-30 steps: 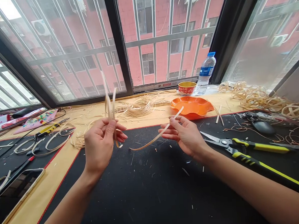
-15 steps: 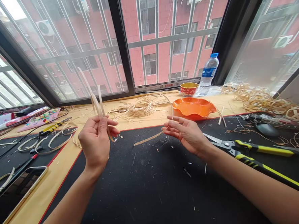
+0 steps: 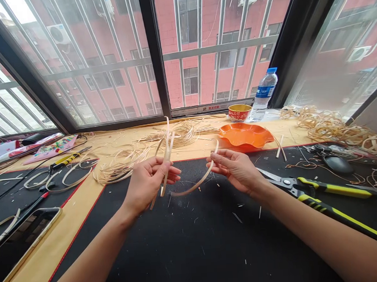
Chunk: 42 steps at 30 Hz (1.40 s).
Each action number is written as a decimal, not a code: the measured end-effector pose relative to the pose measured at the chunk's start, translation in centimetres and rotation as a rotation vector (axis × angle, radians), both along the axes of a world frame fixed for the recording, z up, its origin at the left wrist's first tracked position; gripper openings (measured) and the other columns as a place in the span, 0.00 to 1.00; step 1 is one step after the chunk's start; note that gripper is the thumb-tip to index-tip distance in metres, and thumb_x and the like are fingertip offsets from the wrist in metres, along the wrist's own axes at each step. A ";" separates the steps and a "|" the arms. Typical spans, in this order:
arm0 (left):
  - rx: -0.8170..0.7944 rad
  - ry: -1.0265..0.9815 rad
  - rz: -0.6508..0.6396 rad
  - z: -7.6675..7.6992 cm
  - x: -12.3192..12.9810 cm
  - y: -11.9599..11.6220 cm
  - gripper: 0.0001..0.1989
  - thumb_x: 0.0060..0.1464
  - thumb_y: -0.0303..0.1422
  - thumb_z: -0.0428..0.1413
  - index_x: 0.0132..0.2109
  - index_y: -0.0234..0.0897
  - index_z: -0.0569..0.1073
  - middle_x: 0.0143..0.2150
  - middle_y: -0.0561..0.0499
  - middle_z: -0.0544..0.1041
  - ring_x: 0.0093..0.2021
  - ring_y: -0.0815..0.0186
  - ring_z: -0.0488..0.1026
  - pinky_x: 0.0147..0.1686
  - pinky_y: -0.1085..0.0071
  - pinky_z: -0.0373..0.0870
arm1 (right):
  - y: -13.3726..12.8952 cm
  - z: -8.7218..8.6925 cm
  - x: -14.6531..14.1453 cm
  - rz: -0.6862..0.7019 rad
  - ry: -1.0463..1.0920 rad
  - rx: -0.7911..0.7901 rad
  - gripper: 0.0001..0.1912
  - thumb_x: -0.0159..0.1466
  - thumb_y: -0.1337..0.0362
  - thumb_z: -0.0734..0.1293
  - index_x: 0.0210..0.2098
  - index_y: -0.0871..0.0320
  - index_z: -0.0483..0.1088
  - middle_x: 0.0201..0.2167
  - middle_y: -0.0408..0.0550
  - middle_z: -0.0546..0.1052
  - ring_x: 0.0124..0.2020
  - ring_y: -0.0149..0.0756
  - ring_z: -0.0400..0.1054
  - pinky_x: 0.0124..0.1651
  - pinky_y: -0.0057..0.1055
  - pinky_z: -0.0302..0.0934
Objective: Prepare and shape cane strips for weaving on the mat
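- Left hand (image 3: 149,181): fingers curled narrowly, thumb pressing a small bunch of pale cane strips (image 3: 167,157) upright against them, ends projecting above and below the grip. Located left of the orange fluted bowl (image 3: 245,135).
- Right hand (image 3: 236,170): thumb and fingertips (image 3: 215,155) pinch one curved cane strip (image 3: 194,186) narrowly. Located just in front of the bowl.
- Strip's lower end curves toward the left hand; contact with the bunch cannot be confirmed.
- Both hands are held above the black cutting mat (image 3: 198,251), in front of the bowl.
- Handling, judged: a close pinch gives good control. A broad, even curve, free of sharp bends, appears best for avoiding kinks.
- Nearby: a cane coil (image 3: 183,133) behind and left of the bowl; yellow-handled shears (image 3: 325,190) right of it.
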<state>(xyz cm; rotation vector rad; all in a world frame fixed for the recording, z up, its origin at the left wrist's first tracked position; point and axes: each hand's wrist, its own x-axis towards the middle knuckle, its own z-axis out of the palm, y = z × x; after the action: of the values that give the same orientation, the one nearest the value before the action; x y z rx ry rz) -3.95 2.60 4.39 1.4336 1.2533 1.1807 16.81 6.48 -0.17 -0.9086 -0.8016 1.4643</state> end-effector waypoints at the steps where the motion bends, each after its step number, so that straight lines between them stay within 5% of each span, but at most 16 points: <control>1: -0.030 0.002 -0.032 -0.1 0.3 -0.2 0.12 0.53 0.37 0.58 0.33 0.30 0.72 0.30 0.45 0.81 0.29 0.63 0.79 0.33 0.69 0.77 | -0.4 0.2 -0.3 0.056 -0.002 -0.001 0.18 0.42 0.62 0.79 0.28 0.64 0.73 0.25 0.47 0.77 0.25 0.30 0.74 0.25 0.18 0.70; 5: -0.200 -0.044 -0.151 -0.4 1.6 -1.1 0.10 0.54 0.36 0.58 0.33 0.31 0.70 0.30 0.46 0.81 0.29 0.62 0.80 0.32 0.69 0.77 | -1.9 0.6 -1.3 0.227 -0.010 0.065 0.15 0.45 0.61 0.78 0.27 0.62 0.72 0.25 0.43 0.76 0.25 0.29 0.74 0.25 0.19 0.69; 11: -0.316 -0.097 -0.288 -0.7 2.6 -2.1 0.12 0.53 0.37 0.59 0.33 0.32 0.68 0.31 0.45 0.81 0.26 0.62 0.79 0.25 0.71 0.76 | -2.8 0.6 -1.8 0.161 -0.057 0.185 0.14 0.46 0.61 0.77 0.25 0.62 0.71 0.21 0.40 0.74 0.22 0.27 0.71 0.27 0.24 0.71; 22: -0.326 -0.175 -0.376 -0.6 2.8 -2.6 0.13 0.55 0.39 0.57 0.36 0.32 0.67 0.32 0.44 0.81 0.27 0.62 0.80 0.26 0.71 0.77 | -2.8 0.7 -1.8 0.097 -0.102 0.326 0.16 0.50 0.62 0.75 0.35 0.61 0.71 0.26 0.44 0.78 0.25 0.31 0.73 0.27 0.27 0.72; 37: -0.342 -0.149 -0.359 -0.5 2.9 -2.7 0.13 0.53 0.38 0.58 0.34 0.32 0.67 0.31 0.44 0.81 0.25 0.62 0.79 0.24 0.71 0.77 | -3.0 0.6 -1.9 0.085 -0.136 0.375 0.16 0.51 0.62 0.74 0.37 0.61 0.70 0.26 0.44 0.78 0.26 0.32 0.74 0.28 0.28 0.73; 40: -0.275 -0.129 -0.257 -0.2 2.5 -2.4 0.12 0.53 0.38 0.59 0.34 0.32 0.68 0.30 0.44 0.81 0.25 0.62 0.79 0.25 0.71 0.77 | -2.7 1.0 -1.6 0.045 -0.133 0.342 0.17 0.52 0.60 0.74 0.36 0.62 0.69 0.26 0.44 0.77 0.21 0.29 0.72 0.23 0.25 0.71; 42: -0.115 -0.120 -0.079 0.1 1.9 -1.9 0.11 0.53 0.37 0.58 0.34 0.31 0.69 0.30 0.45 0.81 0.26 0.62 0.79 0.26 0.70 0.77 | -2.3 1.5 -1.2 -0.041 -0.101 0.319 0.18 0.51 0.59 0.74 0.35 0.62 0.68 0.25 0.43 0.76 0.18 0.26 0.69 0.18 0.21 0.66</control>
<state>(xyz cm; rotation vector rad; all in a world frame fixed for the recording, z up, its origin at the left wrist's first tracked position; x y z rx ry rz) -2.08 0.65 4.45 1.2969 1.1526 1.1079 15.61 4.18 1.29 -0.7548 -1.0519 1.2181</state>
